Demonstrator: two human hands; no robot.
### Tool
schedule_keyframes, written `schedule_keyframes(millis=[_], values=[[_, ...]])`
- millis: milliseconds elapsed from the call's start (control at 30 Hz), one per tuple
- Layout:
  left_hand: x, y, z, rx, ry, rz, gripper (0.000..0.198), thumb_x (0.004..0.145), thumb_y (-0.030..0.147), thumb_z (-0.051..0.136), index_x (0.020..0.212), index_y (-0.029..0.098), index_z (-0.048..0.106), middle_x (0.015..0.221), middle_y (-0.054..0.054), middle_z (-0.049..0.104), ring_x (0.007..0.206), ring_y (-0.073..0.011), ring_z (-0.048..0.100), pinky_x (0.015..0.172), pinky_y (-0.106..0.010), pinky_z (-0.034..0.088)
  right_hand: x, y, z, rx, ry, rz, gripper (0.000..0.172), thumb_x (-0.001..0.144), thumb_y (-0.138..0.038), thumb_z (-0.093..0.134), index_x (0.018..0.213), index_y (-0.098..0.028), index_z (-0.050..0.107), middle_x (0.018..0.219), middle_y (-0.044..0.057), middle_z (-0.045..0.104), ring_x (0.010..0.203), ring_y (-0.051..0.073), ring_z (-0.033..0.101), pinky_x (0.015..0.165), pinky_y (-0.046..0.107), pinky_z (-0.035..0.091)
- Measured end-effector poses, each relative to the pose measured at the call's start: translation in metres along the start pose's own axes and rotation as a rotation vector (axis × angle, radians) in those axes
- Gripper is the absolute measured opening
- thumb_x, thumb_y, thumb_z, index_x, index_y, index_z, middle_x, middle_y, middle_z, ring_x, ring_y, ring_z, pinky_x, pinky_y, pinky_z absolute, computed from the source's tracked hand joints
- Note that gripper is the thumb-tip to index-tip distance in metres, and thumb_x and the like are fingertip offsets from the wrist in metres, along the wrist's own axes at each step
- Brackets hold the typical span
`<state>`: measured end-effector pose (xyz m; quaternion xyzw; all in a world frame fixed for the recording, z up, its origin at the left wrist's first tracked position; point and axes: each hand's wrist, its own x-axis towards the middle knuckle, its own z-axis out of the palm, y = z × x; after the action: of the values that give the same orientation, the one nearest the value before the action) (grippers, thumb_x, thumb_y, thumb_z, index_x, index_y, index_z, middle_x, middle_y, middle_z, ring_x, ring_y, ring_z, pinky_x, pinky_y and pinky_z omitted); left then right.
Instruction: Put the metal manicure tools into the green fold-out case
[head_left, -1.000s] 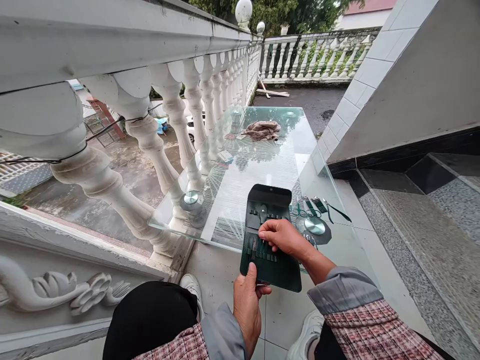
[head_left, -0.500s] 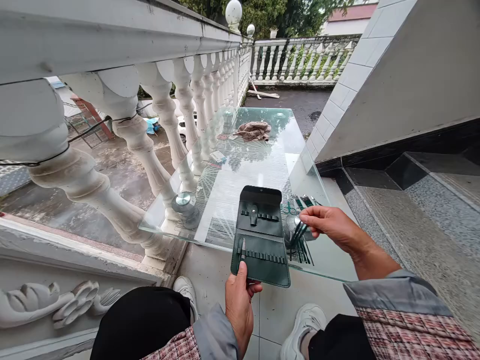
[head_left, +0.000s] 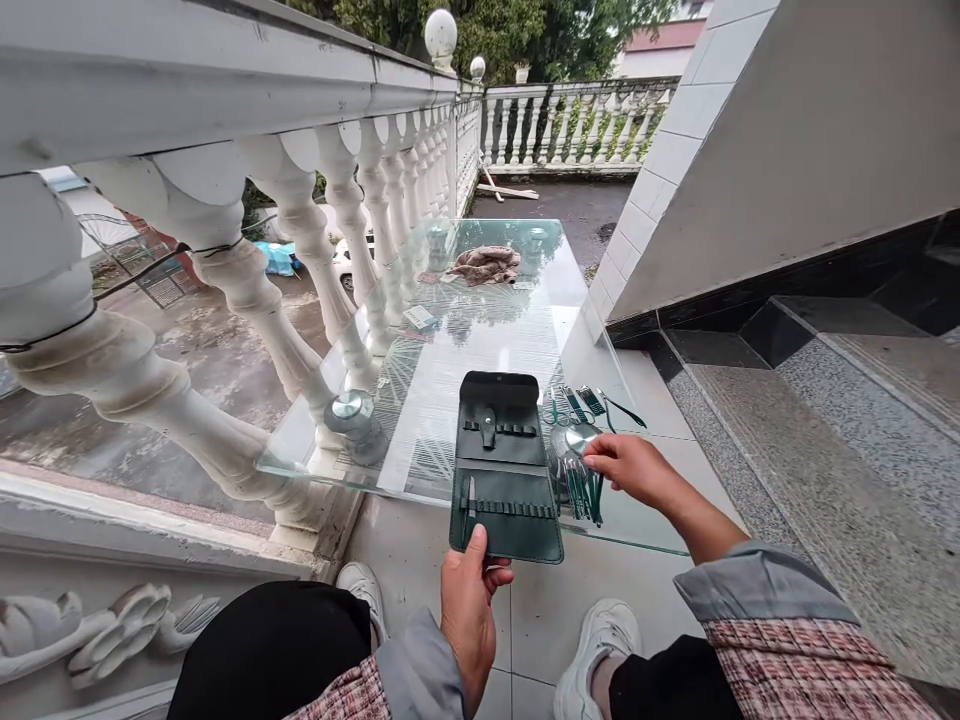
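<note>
While the left hand holds the green case, the right hand pinches narrowly at slim tools, its grip unclear.

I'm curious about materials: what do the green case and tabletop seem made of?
The green case: probably leather or imitation leather, smooth with a soft sheen and stitched-looking edge.
The tabletop: apparently glass, glossy; it shows reflections yet is see-through.

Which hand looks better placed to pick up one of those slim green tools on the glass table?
Most likely the right hand: its fingertips are close by the far ends of the slim green tools. The left hand is busy holding the open green case.
</note>
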<state>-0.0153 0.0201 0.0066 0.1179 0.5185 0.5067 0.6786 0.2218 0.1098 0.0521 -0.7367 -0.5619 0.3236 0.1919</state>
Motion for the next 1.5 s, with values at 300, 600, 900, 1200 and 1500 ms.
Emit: schedule_keyframes(millis=[300,600,900,1200,1500], values=[[-0.002,0.002,-0.003,-0.004,-0.002,0.131,0.054,0.071,0.059,0.066,0.099,0.013,0.06,0.085,-0.006,0.062,0.067,-0.0131,0.055,0.053,-0.023,0.051,-0.018,-0.034,0.018,-0.033,0.201,-0.221,0.021,0.072,-0.033,0.053,0.085,-0.021,0.064,0.087,0.005,0.062,0.075,0.017,0.058,0.065,0.03,0.046],[-0.005,0.006,-0.002,-0.023,-0.023,0.134,0.05,0.067,0.052,0.07,0.1,0.016,0.06,0.094,-0.007,0.061,0.072,-0.014,0.055,0.054,-0.02,0.048,-0.039,-0.091,0.082,0.377,-0.229,-0.151,0.024,0.076,-0.025,0.05,0.095,-0.017,0.062,0.078,0.001,0.063,0.06,0.01,0.058,0.056,0.021,0.05],[-0.009,0.008,-0.003,-0.003,-0.08,0.139,0.05,0.071,0.049,0.069,0.105,0.015,0.06,0.1,-0.009,0.061,0.076,-0.0147,0.055,0.055,-0.019,0.047,-0.026,-0.107,0.088,0.28,-0.206,-0.107,0.009,0.072,-0.024,0.058,0.072,-0.016,0.063,0.06,-0.001,0.058,0.046,0.007,0.049,0.043,0.018,0.043],[-0.01,0.008,-0.002,0.007,-0.076,0.126,0.054,0.068,0.057,0.068,0.099,0.013,0.063,0.092,-0.009,0.06,0.075,-0.0155,0.054,0.053,-0.02,0.046,-0.024,-0.11,0.093,0.304,-0.241,-0.076,0.006,0.069,-0.017,0.057,0.064,-0.016,0.059,0.053,-0.004,0.053,0.043,0.007,0.048,0.039,0.017,0.042],[-0.01,0.006,-0.002,0.0,-0.042,0.121,0.053,0.065,0.061,0.068,0.085,0.013,0.064,0.076,-0.004,0.056,0.067,-0.0146,0.051,0.051,-0.023,0.046,-0.022,-0.109,0.094,0.31,-0.266,-0.055,0.009,0.07,-0.015,0.057,0.06,-0.016,0.055,0.049,-0.005,0.048,0.042,0.006,0.045,0.037,0.016,0.037]])
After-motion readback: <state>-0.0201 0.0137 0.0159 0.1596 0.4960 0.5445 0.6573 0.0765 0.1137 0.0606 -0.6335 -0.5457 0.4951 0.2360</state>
